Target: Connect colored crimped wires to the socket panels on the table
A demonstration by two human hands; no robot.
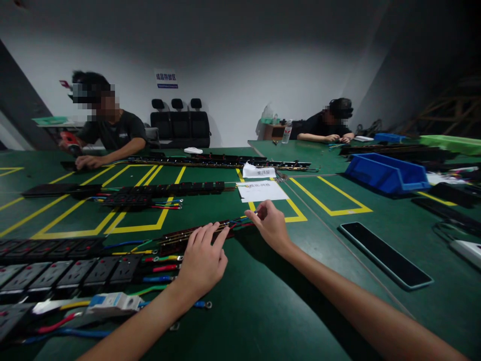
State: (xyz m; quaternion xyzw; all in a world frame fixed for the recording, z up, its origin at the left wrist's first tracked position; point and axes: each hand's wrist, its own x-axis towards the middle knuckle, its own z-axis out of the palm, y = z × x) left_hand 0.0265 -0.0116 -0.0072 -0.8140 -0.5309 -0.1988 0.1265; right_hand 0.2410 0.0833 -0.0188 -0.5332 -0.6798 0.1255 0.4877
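In front of me lies a dark power strip (175,239), its underside with brass-coloured bars facing up. My left hand (205,258) rests on its right part, fingers stretched out over it and thumb apart. From the strip's right end run thin blue and red wires (240,222). My right hand (271,225) pinches at the ends of these wires between thumb and forefinger; the exact tip is too small to make out. Close by on the left, several black socket strips (93,276) lie in rows, their coloured wires ending in ring terminals.
Paper labels (263,191) and more strips (180,188) lie beyond my hands on the green table (240,311). On the right are a phone (385,254) and a blue bin (387,173). A person (112,125) opposite holds a red drill; another person (326,123) sits far right.
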